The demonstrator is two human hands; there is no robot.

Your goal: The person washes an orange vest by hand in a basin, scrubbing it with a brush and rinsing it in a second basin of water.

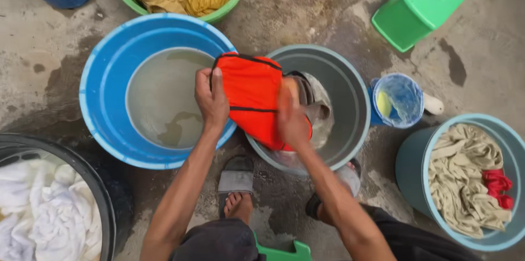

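Both the left hand (212,100) and the blurred right hand (291,119) have fingers clamped on an orange garment (251,94) held between the blue basin (104,64) and the grey bucket (350,86).

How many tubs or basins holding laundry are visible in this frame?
3, not counting the grey bucket the orange garment is held over: green basin of yellow cloth at top, black tub of white cloth lower left, teal tub of beige and red cloth lower right. All run off-frame.
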